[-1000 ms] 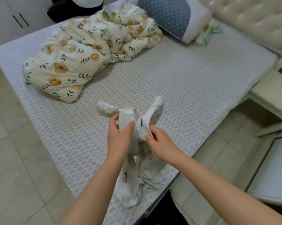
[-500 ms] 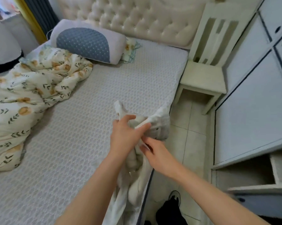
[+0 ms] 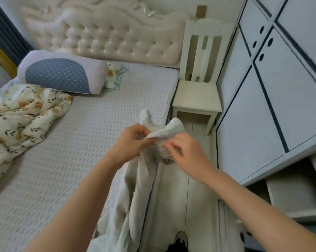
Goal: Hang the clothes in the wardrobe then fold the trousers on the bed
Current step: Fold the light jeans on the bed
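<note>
Hanging from my hands, the pale garment (image 3: 133, 195) looks cream-white and creased. It is bunched at the top, and its loose length trails down over the near right edge of the bed (image 3: 66, 157). My left hand (image 3: 129, 142) pinches the gathered top between thumb and curled fingers. My right hand (image 3: 186, 151), just beside it, grips the same bunch with bent fingers. Farther off, a floral quilt (image 3: 22, 115) lies left, with a chair (image 3: 197, 99) and the wardrobe (image 3: 281, 106) right.
</note>
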